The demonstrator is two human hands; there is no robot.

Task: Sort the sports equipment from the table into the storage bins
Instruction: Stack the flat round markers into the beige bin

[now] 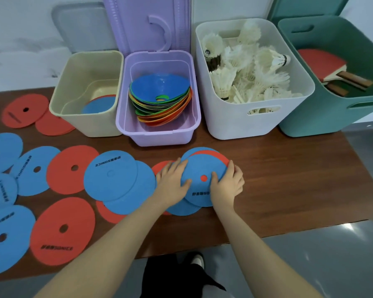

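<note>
Head view, my hands: my left hand (174,179) lies flat with fingers spread on the left edge of a small stack of discs (199,183); my right hand (228,183) curls over its right edge, thumb on top, gripping it.
Stack: blue disc on top, a red one showing behind it, more blue beneath; it lies on the worktop (289,179) just in front of the purple bin (159,134).
Done: the purple bin holds a nest of coloured cones (159,100); right of it the white bin (254,117) is full of shuttlecocks (246,76), and the green bin (332,117) beyond that has paddles (332,69).
Started: the cream bin (84,119), left of the purple bin, holds only a disc or two.
Left: many loose discs (63,231), red and blue, lie left of and in front of the cream bin.
Judgement: I'd say the discs are the last sort, and mostly still out.
</note>
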